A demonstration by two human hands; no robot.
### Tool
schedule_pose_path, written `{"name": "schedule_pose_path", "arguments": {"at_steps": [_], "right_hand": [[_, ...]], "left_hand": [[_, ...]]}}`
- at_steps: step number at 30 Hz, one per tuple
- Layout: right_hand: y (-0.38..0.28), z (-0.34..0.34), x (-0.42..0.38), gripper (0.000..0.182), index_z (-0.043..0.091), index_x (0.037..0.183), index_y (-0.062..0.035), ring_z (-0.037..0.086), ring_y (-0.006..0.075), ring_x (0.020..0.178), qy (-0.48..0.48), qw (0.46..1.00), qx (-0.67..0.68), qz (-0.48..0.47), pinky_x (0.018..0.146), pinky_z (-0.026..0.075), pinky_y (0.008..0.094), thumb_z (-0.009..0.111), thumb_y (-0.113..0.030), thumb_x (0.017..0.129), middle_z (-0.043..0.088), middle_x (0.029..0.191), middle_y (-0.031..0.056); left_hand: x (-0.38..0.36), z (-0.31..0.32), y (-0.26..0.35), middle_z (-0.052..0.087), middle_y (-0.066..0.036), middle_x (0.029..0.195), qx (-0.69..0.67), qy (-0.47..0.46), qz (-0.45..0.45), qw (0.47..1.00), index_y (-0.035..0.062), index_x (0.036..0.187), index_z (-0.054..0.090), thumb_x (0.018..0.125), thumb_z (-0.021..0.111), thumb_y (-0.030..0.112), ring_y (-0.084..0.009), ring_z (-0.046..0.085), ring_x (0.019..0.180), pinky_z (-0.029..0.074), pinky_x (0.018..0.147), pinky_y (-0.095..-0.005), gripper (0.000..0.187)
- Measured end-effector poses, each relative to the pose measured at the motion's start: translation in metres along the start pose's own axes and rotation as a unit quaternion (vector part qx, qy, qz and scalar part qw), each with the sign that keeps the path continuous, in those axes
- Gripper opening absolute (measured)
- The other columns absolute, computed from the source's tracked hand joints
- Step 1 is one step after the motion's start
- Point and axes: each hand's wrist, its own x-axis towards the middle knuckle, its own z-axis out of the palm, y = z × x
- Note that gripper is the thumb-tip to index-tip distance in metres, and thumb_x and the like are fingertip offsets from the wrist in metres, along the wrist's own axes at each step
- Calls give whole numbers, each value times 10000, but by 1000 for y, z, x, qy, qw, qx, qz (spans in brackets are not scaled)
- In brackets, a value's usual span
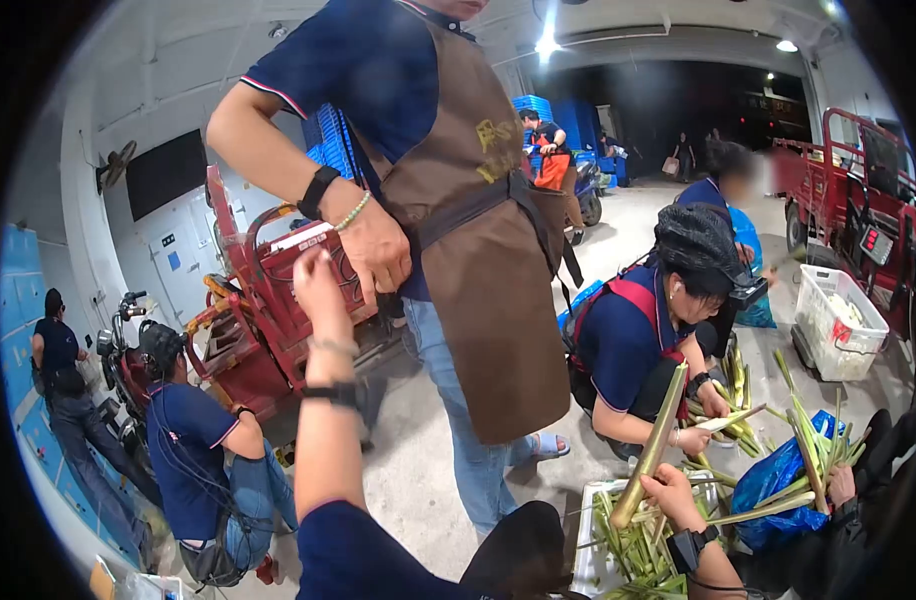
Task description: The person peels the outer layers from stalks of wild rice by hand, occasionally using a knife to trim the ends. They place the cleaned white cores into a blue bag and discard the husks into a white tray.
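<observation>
My left hand (318, 288) is raised in front of a standing person, its fingers curled together and slightly blurred. Nothing shows in it. At the lower right my right hand (673, 497) grips a long green water bamboo shoot (654, 440), which tilts up and away. Below it is a white crate (585, 530) filled with green peelings (638, 555). A crouching person (628, 350) opposite holds a pale peeled shoot (730, 419). Another person's hand (841, 483), at the right edge, is beside a bunch of green stalks (813, 450).
The standing person in a brown apron (498, 300) blocks the middle. A blue plastic bag (778, 495) lies right of the crate. Farther off are a white basket (840, 325) of pale pieces and red cargo tricycles (268, 340). Another person (198, 450) squats at left.
</observation>
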Motion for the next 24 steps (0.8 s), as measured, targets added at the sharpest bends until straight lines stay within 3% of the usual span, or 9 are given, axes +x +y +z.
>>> {"name": "schedule_pose_path", "arguments": {"at_steps": [4, 6, 10, 11, 16, 19, 20, 21, 24], "right_hand": [[-1, 2, 2, 154, 609, 962, -22, 559, 65, 669, 7, 1000, 5, -4, 551, 426, 213, 640, -142, 869, 632, 809, 0], [-1, 2, 5, 156, 609, 966, -13, 559, 64, 671, 11, 1000, 5, -19, 552, 428, 214, 633, -135, 873, 634, 810, 5], [-11, 4, -4, 157, 610, 978, 2, 570, 69, 695, -6, 999, -8, -44, 577, 439, 212, 627, -111, 871, 634, 811, 12], [-13, 6, -9, 157, 609, 978, 6, 570, 71, 695, 1, 1000, 12, -24, 579, 439, 212, 630, -106, 869, 635, 819, 15], [-1, 6, -13, 304, 547, 1120, 21, 604, 131, 887, 10, 999, 43, 14, 758, 489, 258, 651, -101, 861, 634, 984, 68], [-28, 5, -20, 361, 524, 1158, 16, 600, 134, 909, 18, 996, 77, -36, 766, 489, 265, 665, -121, 856, 624, 1003, 64], [-34, 1, -20, 348, 536, 1134, 4, 595, 117, 851, 18, 999, 22, -20, 711, 484, 256, 675, -139, 849, 624, 967, 51], [-33, -4, -18, 327, 549, 1107, -19, 581, 92, 785, 5, 999, 42, 5, 647, 467, 243, 681, -155, 841, 619, 917, 32], [-36, -9, -14, 270, 555, 1062, -61, 588, 88, 757, -20, 997, 73, 16, 601, 468, 229, 661, -177, 842, 626, 902, 11]], "left_hand": [[93, 19, -143, 611, -80, 883, 124, -100, -81, 984, -36, 1088, 564, 917, 487, 189, -219, 561, 762, 449, 688, -290, 293], [33, 22, -45, 644, -193, 1009, 141, -126, -261, 946, -19, 1052, 608, 909, 459, 403, -304, 613, 878, 468, 730, -420, 470], [29, -9, -134, 518, -58, 812, -244, -286, -510, 774, 199, 1130, 486, 948, 379, 170, -238, 546, 724, 486, 626, -397, 213], [-19, 1, 19, 513, -41, 799, -175, -341, -354, 853, 152, 1009, 529, 963, 391, 213, -249, 538, 712, 491, 629, -415, 158], [-3, -24, -88, 471, 38, 711, -279, -268, -252, 887, 145, 854, 540, 912, 540, 398, -82, 472, 588, 387, 476, -245, 260], [-84, -16, 71, 531, -4, 738, 109, -108, 66, 986, 50, 1041, 519, 956, 494, 152, -88, 523, 606, 395, 466, -219, 135], [-121, -22, 99, 598, -67, 856, -76, -121, -116, 983, 34, 1167, 472, 957, 477, 113, -129, 612, 727, 438, 518, -220, 225], [-154, -22, 93, 617, -110, 962, -48, -85, 61, 993, 32, 1225, 432, 939, 493, 68, -178, 633, 900, 470, 637, -231, 295], [-235, -17, 84, 608, -49, 1004, 27, -437, 36, 898, 53, 1024, 606, 835, 631, 37, -148, 585, 904, 463, 804, -263, 191]]}}
